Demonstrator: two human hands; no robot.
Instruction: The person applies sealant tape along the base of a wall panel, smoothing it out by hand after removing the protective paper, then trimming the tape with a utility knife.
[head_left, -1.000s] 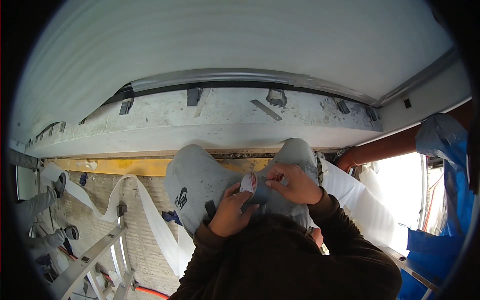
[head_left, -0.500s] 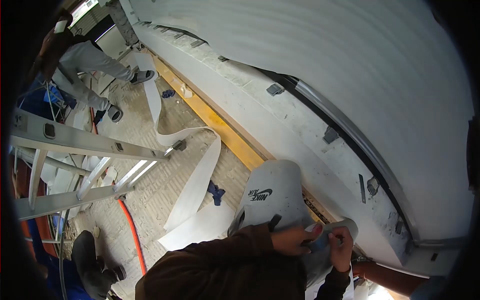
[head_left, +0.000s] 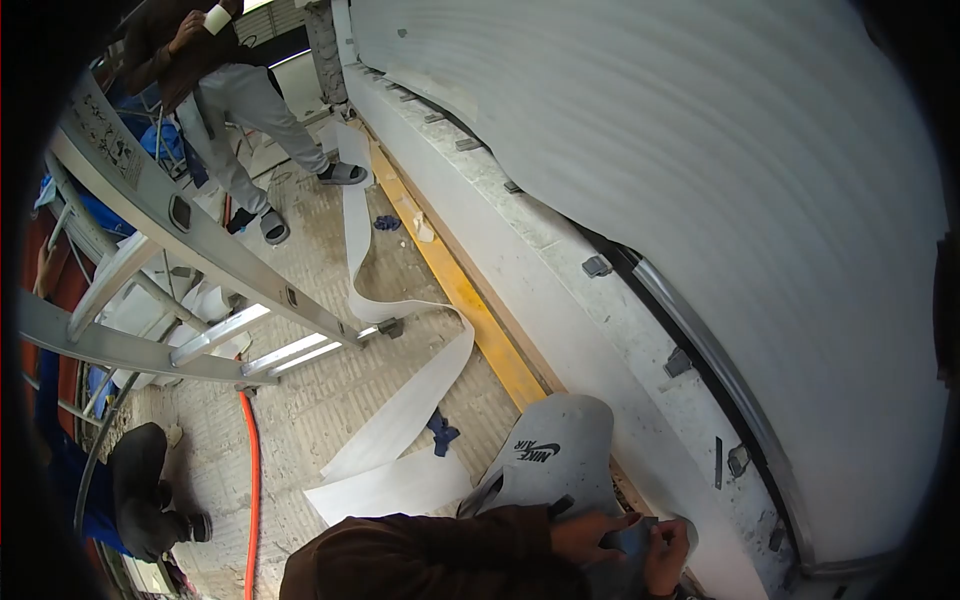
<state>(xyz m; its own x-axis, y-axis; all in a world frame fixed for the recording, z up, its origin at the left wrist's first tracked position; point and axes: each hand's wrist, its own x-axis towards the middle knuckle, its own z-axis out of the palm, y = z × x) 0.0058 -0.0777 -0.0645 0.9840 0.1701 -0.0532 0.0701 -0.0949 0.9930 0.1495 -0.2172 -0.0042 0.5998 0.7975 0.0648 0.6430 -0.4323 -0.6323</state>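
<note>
Low in the view, over my bent grey-trousered leg (head_left: 560, 440), my two hands are close together. My left hand (head_left: 585, 538), in a dark brown sleeve, has its fingers closed on a small flat blue-grey piece (head_left: 630, 538). Pinched at the other edge of that piece is my right hand (head_left: 666, 558), fingers bent. What the piece is, I cannot make out. Beside my leg lie a long white strip (head_left: 405, 410) and a crumpled dark blue scrap (head_left: 442, 433).
A yellow beam (head_left: 465, 300) runs along the white ledge (head_left: 560, 300). A metal ladder (head_left: 220, 250) stands at left, near an orange hose (head_left: 252, 480). One person (head_left: 240, 110) stands at the back holding a white piece; another person (head_left: 145, 490) is at lower left.
My view has shifted, so the scene sits lower and further right. The standing person's raised hand and white piece now show more fully. My hands stay together at the blue-grey piece.
</note>
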